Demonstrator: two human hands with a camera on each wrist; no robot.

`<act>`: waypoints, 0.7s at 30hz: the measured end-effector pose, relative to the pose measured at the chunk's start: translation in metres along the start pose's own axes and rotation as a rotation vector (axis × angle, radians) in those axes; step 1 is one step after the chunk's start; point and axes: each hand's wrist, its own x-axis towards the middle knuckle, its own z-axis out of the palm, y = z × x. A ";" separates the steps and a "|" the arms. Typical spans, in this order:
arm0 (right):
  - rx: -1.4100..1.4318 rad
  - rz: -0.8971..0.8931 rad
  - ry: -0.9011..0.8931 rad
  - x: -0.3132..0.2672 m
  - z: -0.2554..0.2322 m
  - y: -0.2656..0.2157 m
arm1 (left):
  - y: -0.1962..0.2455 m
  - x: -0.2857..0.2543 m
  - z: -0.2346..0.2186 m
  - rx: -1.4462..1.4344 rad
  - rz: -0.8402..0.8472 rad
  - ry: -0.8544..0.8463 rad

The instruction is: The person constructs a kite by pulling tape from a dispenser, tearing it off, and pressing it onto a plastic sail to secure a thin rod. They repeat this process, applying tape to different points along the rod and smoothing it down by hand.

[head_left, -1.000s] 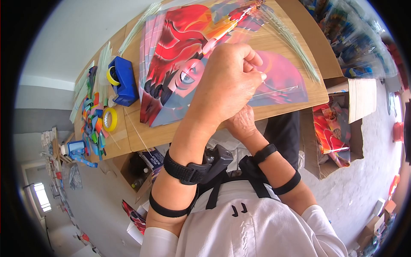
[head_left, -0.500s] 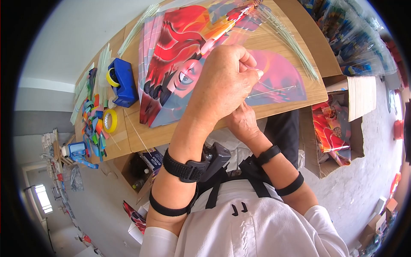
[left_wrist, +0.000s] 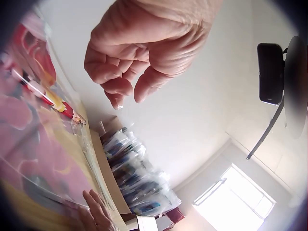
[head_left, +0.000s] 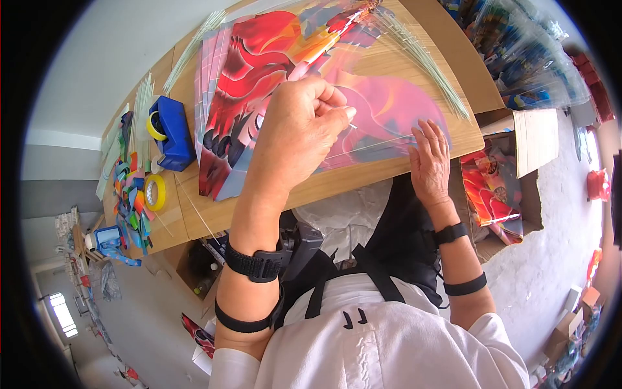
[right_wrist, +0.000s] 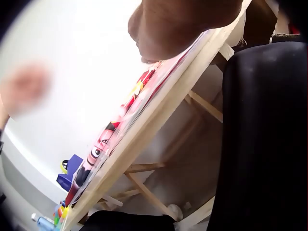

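Observation:
My left hand (head_left: 298, 133) is raised over the printed clear sheets (head_left: 389, 104), its fingers curled. In the left wrist view a small whitish glint shows at a fingertip of that hand (left_wrist: 144, 48); what it is I cannot tell, and the thumb tip stands apart from it. A thin pale rod (head_left: 369, 148) lies across the pink and grey sheet near the front edge. At the rod's right end my right hand (head_left: 431, 162) rests on the sheet with its fingers straight; the right wrist view shows this hand (right_wrist: 178, 29) at the top.
Left on the wooden table (head_left: 172, 211) are a blue tape dispenser (head_left: 173, 133), a yellow tape roll (head_left: 155, 192) and coloured ribbons (head_left: 133, 207). Bundles of pale rods (head_left: 427, 61) flank the sheets. A cardboard box (head_left: 534, 211) with red prints stands at the right.
My right hand has come out from beside the left hand and moved right along the sheet, its fingers now straight. The left hand has shifted left in view, still curled.

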 end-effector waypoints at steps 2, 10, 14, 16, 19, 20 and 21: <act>-0.088 -0.019 -0.194 0.000 0.001 0.005 | -0.004 -0.002 -0.005 0.046 -0.002 0.003; -0.164 0.044 -0.321 -0.013 0.008 0.005 | -0.033 -0.027 -0.035 -0.072 -0.155 0.178; -0.170 0.065 -0.323 -0.013 0.010 0.003 | -0.092 -0.048 -0.046 -0.004 -0.300 0.241; -0.176 0.060 -0.327 -0.013 0.010 0.003 | -0.120 -0.057 -0.045 -0.015 -0.328 0.255; -0.186 0.051 -0.327 -0.013 0.010 0.003 | -0.142 -0.064 -0.040 -0.043 -0.356 0.277; -0.188 0.050 -0.324 -0.013 0.010 0.003 | -0.147 -0.065 -0.038 -0.042 -0.376 0.271; -0.185 0.047 -0.326 -0.013 0.010 0.002 | -0.152 -0.066 -0.036 -0.040 -0.397 0.266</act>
